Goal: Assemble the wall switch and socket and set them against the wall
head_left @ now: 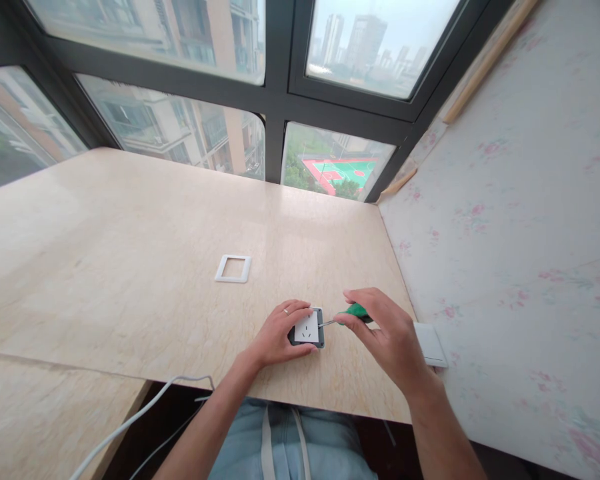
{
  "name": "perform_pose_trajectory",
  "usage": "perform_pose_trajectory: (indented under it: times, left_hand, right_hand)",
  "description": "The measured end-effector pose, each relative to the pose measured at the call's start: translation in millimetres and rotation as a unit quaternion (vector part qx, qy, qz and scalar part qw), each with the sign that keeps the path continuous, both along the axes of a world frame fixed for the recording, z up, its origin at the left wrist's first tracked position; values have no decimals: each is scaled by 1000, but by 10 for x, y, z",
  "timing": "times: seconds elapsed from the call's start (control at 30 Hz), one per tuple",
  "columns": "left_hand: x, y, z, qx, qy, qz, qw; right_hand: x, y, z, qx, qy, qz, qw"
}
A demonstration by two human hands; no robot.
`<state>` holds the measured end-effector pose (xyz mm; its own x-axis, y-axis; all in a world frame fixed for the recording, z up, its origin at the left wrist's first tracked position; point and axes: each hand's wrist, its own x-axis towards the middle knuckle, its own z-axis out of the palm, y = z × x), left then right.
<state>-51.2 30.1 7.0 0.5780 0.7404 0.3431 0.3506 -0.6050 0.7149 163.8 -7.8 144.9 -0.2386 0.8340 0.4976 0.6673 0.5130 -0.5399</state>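
A white wall socket with a dark mounting frame lies face up on the stone-patterned sill. My left hand grips it from the left, fingers along the far edge and thumb along the near edge. In my right hand is a screwdriver with a green handle, pinched between thumb and fingers. Its metal shaft points left, and the tip meets the right side of the socket's frame. Beyond my left hand lies a square white cover frame, flat on the sill.
A white switch plate sits on the flowered wall close to my right forearm. White cables hang by the sill's near edge at lower left. Dark-framed windows rise behind the sill.
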Motion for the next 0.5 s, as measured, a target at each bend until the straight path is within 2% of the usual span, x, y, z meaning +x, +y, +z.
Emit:
perform_pose_trajectory:
  times: [0.07, 0.13, 0.23, 0.33, 0.4, 0.5]
  left_hand:
    - [1, -1, -1, 1, -1, 1, 1000]
    - [3, 0, -1, 1, 0, 0, 1000]
    - [5, 3, -3, -1, 3, -1, 1000]
    - [6, 5, -11, 1, 0, -2, 1000]
    - [6, 5, -17, 2, -2, -4, 1000]
    - [7, 5, -21, 3, -1, -4, 1000]
  right_hand:
    - [-15, 3, -6, 0, -5, -15, 1000]
    - [-20, -32, 5, -44, 22, -9, 999]
    - [3, -118, 34, -132, 83, 46, 987]
    - [46, -167, 41, -179, 117, 79, 974]
    - [65, -154, 27, -170, 102, 60, 978]
    - [58, -81, -3, -81, 46, 10, 996]
